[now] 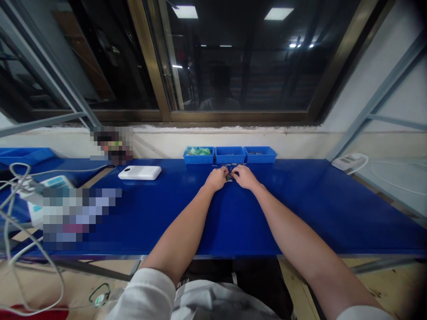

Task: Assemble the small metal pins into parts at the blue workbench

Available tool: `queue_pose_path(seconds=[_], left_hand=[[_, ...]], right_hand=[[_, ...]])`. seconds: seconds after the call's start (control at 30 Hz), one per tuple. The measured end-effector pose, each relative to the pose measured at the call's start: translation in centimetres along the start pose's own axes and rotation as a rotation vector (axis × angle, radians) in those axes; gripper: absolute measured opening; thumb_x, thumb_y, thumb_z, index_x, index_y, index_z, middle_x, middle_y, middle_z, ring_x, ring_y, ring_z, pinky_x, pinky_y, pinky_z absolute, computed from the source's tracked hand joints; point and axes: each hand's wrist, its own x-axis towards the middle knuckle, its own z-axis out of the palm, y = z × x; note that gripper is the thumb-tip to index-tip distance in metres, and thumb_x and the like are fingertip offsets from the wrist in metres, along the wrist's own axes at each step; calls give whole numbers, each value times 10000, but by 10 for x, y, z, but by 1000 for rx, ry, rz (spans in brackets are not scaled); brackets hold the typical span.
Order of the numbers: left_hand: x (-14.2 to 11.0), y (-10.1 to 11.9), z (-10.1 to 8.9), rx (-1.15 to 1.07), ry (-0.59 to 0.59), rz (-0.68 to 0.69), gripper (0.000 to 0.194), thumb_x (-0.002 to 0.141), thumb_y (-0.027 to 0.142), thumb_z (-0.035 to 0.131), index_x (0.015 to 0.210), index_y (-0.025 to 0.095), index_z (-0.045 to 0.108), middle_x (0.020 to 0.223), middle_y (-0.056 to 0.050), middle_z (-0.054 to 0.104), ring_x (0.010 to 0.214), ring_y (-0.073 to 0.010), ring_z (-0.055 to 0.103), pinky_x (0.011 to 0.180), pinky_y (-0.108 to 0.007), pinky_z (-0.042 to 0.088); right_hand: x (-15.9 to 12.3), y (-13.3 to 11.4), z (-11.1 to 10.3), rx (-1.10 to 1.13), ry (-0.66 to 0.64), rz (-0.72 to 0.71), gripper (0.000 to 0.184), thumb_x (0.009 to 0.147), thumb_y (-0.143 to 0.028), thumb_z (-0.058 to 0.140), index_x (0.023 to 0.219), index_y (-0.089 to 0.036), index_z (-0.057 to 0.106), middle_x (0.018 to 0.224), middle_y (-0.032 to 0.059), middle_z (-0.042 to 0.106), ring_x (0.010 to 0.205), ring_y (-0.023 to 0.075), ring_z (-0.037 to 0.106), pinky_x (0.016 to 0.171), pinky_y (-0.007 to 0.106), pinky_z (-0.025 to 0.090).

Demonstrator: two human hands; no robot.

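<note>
A small pile of thin, shiny metal pieces [228,178] lies on the blue tabletop, too small to name surely. My left hand [217,178] is at the pile's left side, fingers curled and pressed together. From the other side my right hand [246,176] reaches in, its thumb and fingers pinched at the pieces. What either hand holds is too small to make out. Just beyond the hands, a few more slim metal pieces [237,164] lie in a rough row in front of the blue bins.
Three blue bins stand along the wall: the left bin [199,158] holds green-and-clear packets, the middle bin [230,158] and right bin [260,158] small metal parts. A white power bank [140,173] lies left. White cables [11,222] hang at far left; a power strip [348,161] sits at right.
</note>
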Motion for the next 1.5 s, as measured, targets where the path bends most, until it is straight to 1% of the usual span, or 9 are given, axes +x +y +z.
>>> queue_pose_path(seconds=[0.2,0.33,0.53,0.7,0.83,0.93,1.1,1.27,1.5], left_hand=[[-1,1,-1,-49,161,76,175,874,197,449,916,198,620,949,-65,642,903,-177,601,833,-284,453],[-1,1,-2,-61,180,106,196,873,170,438,896,185,632,909,-59,632,879,-167,592,818,-277,455],[1,3,-3,-84,182,173,202,878,177,436,893,189,638,910,-51,649,876,-165,592,828,-276,442],[0,5,-6,-63,188,136,203,870,150,440,886,188,639,903,-55,642,894,-168,590,835,-289,432],[-1,7,-7,-85,161,135,202,883,191,451,904,199,651,932,-49,652,918,-163,591,863,-291,423],[-1,8,-7,-106,197,127,207,891,249,464,989,198,639,975,-52,655,963,-173,585,890,-304,415],[0,4,-9,-92,295,15,260,902,268,433,1088,183,594,1094,-75,631,1060,-202,555,938,-343,397],[0,-2,-9,-60,280,-60,268,879,236,440,1098,186,587,1132,-77,613,1081,-218,551,939,-357,411],[0,-2,-7,-44,193,-51,291,873,260,441,1116,178,578,1147,-83,602,1086,-226,549,946,-352,421]], right_hand=[[1,-5,-7,124,113,120,162,780,-195,494,740,-197,651,799,37,635,750,167,560,730,286,421],[1,-8,-9,295,136,201,141,761,-208,498,731,-196,636,736,7,655,686,153,573,667,270,426],[4,-4,-4,531,186,270,112,745,-271,535,740,-195,618,731,14,670,726,166,621,707,293,463],[5,-1,-4,712,203,235,194,668,-308,623,816,-184,646,730,16,675,689,159,623,691,292,480],[3,-2,-8,739,213,232,172,661,-328,632,735,-179,675,716,32,684,667,162,620,662,289,483],[2,-4,-13,748,248,270,169,670,-316,610,715,-169,682,664,35,679,609,161,613,620,284,480],[4,4,-24,617,499,372,195,665,-293,601,771,-161,698,766,47,705,744,189,651,742,304,492],[8,31,-30,620,680,488,292,659,-270,610,911,-144,683,852,69,712,815,200,657,801,330,494],[10,53,-25,576,580,534,466,633,-210,637,1096,-154,625,1103,97,670,1008,218,623,923,374,457]])
